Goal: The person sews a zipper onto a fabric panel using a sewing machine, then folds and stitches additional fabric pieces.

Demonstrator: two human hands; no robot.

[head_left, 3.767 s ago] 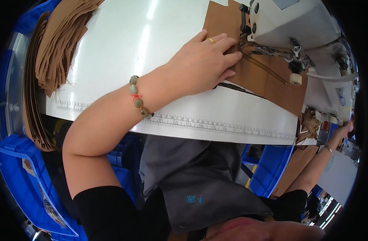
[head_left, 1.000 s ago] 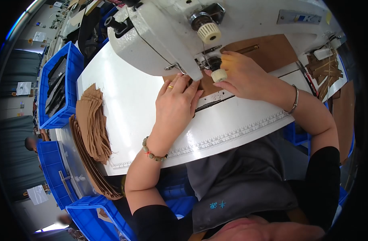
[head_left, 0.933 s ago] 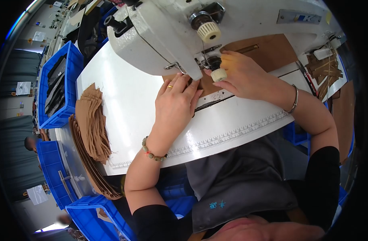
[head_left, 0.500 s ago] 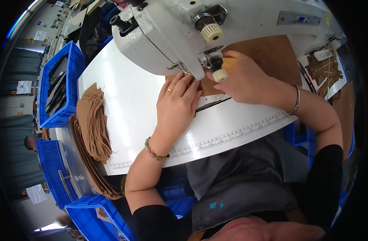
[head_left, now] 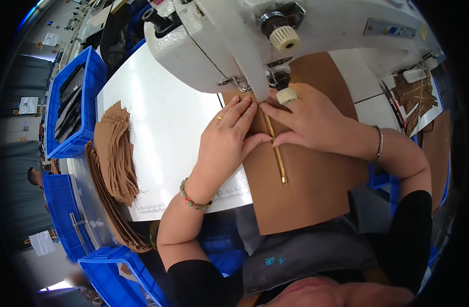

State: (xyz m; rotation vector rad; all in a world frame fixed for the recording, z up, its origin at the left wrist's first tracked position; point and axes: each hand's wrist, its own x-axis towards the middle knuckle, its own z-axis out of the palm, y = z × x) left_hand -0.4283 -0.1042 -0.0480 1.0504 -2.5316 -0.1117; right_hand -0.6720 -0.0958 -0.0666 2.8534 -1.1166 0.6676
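Note:
A brown leather-like panel (head_left: pixel 306 189) lies under the white sewing machine (head_left: pixel 214 46) and hangs over the table's front edge. A gold metal zipper (head_left: pixel 279 162) runs along the panel from near the needle area toward my body. My left hand (head_left: pixel 220 140) rests flat on the panel's left part, fingers stretched toward the presser foot and thumb at the zipper. On the other side, my right hand (head_left: pixel 321 120) lies on the panel with its fingers apart, its thumb and forefinger beside the zipper. The machine head hides part of the right fingers and the needle point.
Left on the white table (head_left: pixel 163 97) lies a stack of brown pieces (head_left: pixel 114 153), with longer brown strips (head_left: pixel 109 204) beside it. A blue crate (head_left: pixel 94 97) holds dark pieces. Brown scraps (head_left: pixel 413 94) sit at the right. Another person (head_left: pixel 36 176) is far left.
The brown panel has come toward my body and now covers the ruler markings in front. The gold zipper has come into view between my hands. My right hand has spread lower over the panel.

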